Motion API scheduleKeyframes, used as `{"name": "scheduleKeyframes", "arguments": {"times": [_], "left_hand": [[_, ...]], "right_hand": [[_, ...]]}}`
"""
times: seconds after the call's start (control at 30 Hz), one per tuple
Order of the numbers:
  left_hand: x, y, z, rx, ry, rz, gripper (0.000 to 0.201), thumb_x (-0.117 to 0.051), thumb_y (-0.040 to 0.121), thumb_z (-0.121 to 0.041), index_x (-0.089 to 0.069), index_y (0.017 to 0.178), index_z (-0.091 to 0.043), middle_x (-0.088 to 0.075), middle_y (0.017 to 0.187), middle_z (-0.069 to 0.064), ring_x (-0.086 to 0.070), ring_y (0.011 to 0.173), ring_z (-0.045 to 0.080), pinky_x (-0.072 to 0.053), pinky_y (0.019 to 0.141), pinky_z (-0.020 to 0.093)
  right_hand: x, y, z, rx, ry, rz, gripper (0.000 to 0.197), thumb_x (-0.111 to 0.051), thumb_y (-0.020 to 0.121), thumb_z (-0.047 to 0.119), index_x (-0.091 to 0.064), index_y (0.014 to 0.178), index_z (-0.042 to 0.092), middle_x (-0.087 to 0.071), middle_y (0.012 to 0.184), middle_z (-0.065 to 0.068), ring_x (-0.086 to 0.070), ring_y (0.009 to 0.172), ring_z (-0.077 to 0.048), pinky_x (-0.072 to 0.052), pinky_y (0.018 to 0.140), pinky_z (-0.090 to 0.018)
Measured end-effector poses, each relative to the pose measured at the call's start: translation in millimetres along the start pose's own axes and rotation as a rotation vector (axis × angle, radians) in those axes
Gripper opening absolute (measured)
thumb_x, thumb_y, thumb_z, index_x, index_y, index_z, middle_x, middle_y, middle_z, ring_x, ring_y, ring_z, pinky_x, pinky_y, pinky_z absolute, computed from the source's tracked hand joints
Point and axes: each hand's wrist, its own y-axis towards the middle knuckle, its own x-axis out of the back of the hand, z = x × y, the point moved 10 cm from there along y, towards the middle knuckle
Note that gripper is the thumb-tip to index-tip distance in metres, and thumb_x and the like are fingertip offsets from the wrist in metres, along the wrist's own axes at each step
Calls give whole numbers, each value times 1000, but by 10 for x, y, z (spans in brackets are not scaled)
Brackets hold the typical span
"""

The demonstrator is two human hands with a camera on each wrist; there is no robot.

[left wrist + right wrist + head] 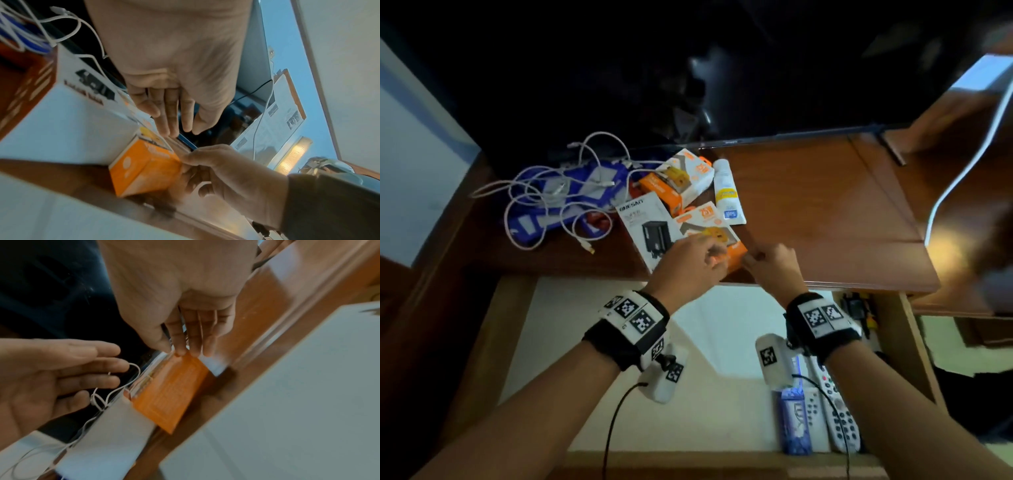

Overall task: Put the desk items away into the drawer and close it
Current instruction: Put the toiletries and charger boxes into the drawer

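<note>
Big dark screen (688,68) loomed across the back of the wooden desk (825,205), and below the desk edge the drawer (619,325) stood wide open, white floor showing, with remotes (835,411) and a blue packet (794,421) already lying at its right side.

Up on the desk the pile was still waiting: a tangle of white cables (558,192) over something blue, a white box with a black device printed on it (643,229), more orange-and-white boxes behind it, and a white tube (727,192) lying flat.

Right at the front edge sat the orange box (722,246). The left hand (688,263) hovered over it, fingers straight and loosely together, nothing gripped. The right hand (774,263) was at the box's right-hand corner, fingers curled; in the left wrist view it seemed to be pinching that corner, though blur made the contact hard to confirm.

The danger? That box sat on the very lip of the desk, partly on the white box. With a light corner pinch it could have swung and dropped crooked into the drawer, or dragged the white box off with it.
</note>
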Motion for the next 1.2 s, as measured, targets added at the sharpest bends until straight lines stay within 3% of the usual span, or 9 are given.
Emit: {"name": "scheduleKeyframes", "arguments": {"times": [0.13,0.2,0.27,0.37,0.5,0.63,0.77,0.93,1.2], "left_hand": [[139,253,5,-47,254,-12,51,-68,79,-42,-52,125,-24,-43,131,1,-41,123,20,-39,98,36],[101,343,57,-10,384,25,72,-66,75,-56,-41,135,-26,-33,141,2,-30,131,24,-32,102,44],[18,417,118,29,500,75,90,-64,68,-66,-30,140,-24,-24,147,5,-21,136,27,-25,105,49],[-59,462,242,96,615,128,105,-63,62,-73,-22,143,-21,-16,153,9,-11,141,31,-20,108,52],[-148,397,427,117,637,189,95,-63,67,-69,-26,142,-23,-3,159,10,1,146,27,-12,111,52],[-139,373,475,135,617,199,91,-64,65,-71,-30,139,-30,0,158,11,0,145,30,-13,110,56],[-142,404,428,169,654,227,92,-66,63,-69,-31,137,-26,-8,156,15,-2,143,33,-12,108,56],[-290,274,194,62,714,224,99,-70,56,-66,-30,135,-21,-24,144,16,-18,136,35,-18,107,55],[-686,-272,-87,-148,561,202,95,-72,42,-55,-43,128,-24,-35,138,13,-38,125,35,-37,100,44]], "right_hand": [[116,287,132,-30,28,-84,19,-55,85,19,-63,75,5,-63,72,-9,-56,68,-26,-38,54,-28],[165,416,216,52,11,-143,19,-54,87,18,-64,80,4,-63,83,-14,-55,73,-29,-41,61,-29],[73,549,321,201,-74,-124,17,-52,90,15,-66,90,6,-62,98,-18,-55,87,-35,-47,77,-39],[-201,774,180,114,-113,97,32,-40,98,34,-59,123,24,-44,136,-10,-41,122,-33,-35,102,-42],[-380,1006,89,92,-157,247,38,-31,100,45,-45,135,42,-18,157,-1,-21,141,-30,-19,113,-50],[-523,1083,21,100,-286,366,37,-29,100,46,-36,135,53,-9,160,2,-12,145,-34,-13,114,-56],[-478,1043,83,147,-361,333,37,-27,101,43,-36,137,51,-22,155,6,-23,133,-32,-26,102,-49],[-316,971,1,194,-361,297,36,-35,100,33,-45,133,44,-36,147,1,-30,127,-33,-31,99,-48],[156,461,-601,55,-247,25,38,-74,77,23,-55,106,8,-45,115,-19,-43,109,-39,-42,89,-43]]}}
